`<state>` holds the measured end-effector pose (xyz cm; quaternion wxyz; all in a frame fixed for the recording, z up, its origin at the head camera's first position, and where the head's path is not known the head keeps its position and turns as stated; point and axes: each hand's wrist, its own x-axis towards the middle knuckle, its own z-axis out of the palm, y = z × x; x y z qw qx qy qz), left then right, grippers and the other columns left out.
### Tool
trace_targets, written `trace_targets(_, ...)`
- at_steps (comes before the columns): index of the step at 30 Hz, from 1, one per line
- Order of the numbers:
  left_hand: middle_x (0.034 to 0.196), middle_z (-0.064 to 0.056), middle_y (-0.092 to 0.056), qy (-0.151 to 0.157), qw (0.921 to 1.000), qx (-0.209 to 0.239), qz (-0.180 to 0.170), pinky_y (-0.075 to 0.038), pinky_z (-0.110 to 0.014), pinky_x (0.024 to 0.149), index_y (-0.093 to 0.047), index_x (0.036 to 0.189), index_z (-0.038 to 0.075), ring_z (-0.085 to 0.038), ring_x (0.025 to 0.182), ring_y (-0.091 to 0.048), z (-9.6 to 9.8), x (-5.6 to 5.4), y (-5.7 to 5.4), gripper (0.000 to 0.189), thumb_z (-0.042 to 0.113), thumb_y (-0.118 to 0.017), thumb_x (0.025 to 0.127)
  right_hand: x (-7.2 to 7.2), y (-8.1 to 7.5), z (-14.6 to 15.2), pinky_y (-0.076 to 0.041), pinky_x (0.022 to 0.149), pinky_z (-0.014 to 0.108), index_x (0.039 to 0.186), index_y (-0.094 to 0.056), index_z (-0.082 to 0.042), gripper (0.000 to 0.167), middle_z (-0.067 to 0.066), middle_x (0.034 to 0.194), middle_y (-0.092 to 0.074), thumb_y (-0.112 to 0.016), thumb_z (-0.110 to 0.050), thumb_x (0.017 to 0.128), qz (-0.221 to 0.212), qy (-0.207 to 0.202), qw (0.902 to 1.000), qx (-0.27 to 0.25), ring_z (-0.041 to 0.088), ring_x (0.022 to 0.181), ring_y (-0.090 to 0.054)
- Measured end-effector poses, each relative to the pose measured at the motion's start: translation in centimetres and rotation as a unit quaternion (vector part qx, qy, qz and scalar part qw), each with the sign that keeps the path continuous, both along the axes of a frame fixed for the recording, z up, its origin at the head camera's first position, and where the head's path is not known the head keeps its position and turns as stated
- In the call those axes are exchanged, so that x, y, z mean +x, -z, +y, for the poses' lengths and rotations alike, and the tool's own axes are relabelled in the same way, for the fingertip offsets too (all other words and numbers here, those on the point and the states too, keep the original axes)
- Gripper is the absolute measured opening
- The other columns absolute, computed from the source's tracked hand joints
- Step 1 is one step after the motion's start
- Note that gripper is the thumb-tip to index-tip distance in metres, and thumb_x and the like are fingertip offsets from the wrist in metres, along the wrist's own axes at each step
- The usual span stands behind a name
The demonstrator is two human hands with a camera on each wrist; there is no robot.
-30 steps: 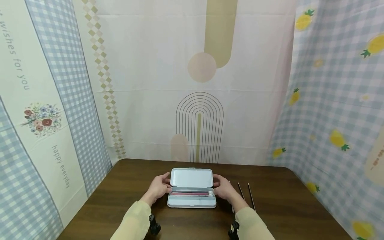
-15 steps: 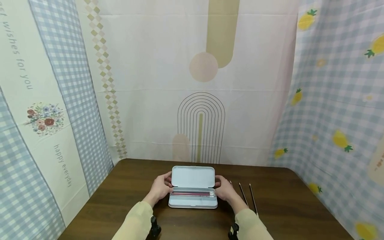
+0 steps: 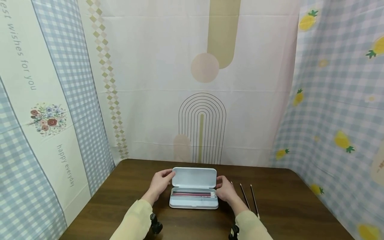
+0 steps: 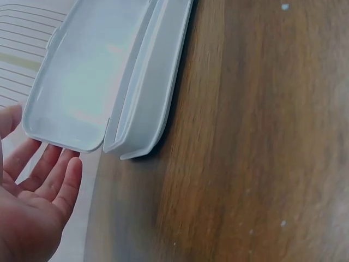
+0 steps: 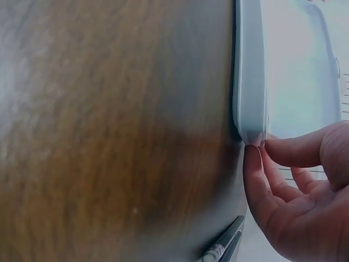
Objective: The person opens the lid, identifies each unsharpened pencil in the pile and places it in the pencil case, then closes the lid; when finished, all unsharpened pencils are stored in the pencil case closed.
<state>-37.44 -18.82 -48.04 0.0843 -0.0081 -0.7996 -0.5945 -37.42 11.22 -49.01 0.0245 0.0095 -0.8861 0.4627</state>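
A pale blue pencil case (image 3: 193, 203) lies on the table with its lid (image 3: 194, 177) raised at the back. Inside it, several pencils (image 3: 192, 194) lie side by side. My left hand (image 3: 160, 184) is at the lid's left edge, thumb by the upper corner; in the left wrist view the fingers (image 4: 54, 180) reach behind the lid, loosely bent. At the other end, my right hand (image 3: 226, 189) holds the case's end, with the thumb (image 5: 292, 150) at the rim and a fingertip against the end wall. The lid hides the tips of some left fingers.
Loose dark pencils (image 3: 254, 200) lie on the brown wooden table (image 3: 288, 206) to the right of the case, partly behind the right forearm. Patterned cloths (image 3: 150, 116) hang behind the table and on both sides.
My left hand has moved up from the case's hinge area to the lid's upper left corner. The right hand stays at the right end.
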Motion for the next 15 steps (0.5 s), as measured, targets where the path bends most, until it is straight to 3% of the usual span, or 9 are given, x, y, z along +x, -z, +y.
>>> trace_targets(8, 0.109, -0.015, -0.074, -0.028, 0.9991, 0.031, -0.004, -0.061, -0.042, 0.084, -0.071, 0.131, -0.005, -0.028, 0.099, -0.069, 0.46, 0.08, -0.2, 0.048, 0.037, -0.064, 0.109, 0.5, 0.04, 0.45, -0.055, 0.071, 0.037, 0.129, -0.056, 0.006, 0.054, 0.014, 0.095, -0.073, -0.069, 0.015, 0.078, 0.01, -0.009, 0.9999, -0.006, 0.032, 0.094, -0.069)
trace_targets(15, 0.104, -0.012, -0.077, -0.042, 0.9986, 0.034, -0.003, -0.061, -0.045, 0.085, -0.076, 0.121, -0.003, -0.037, 0.103, -0.072, 0.21, 0.6, -0.06, 0.043, 0.037, -0.069, 0.106, 0.95, 0.22, 0.82, -0.06, 0.071, 0.04, 0.13, -0.06, 0.004, 0.044, 0.016, 0.101, -0.072, -0.074, 0.01, 0.088, 0.002, -0.013, 0.9999, -0.002, 0.03, 0.093, -0.068)
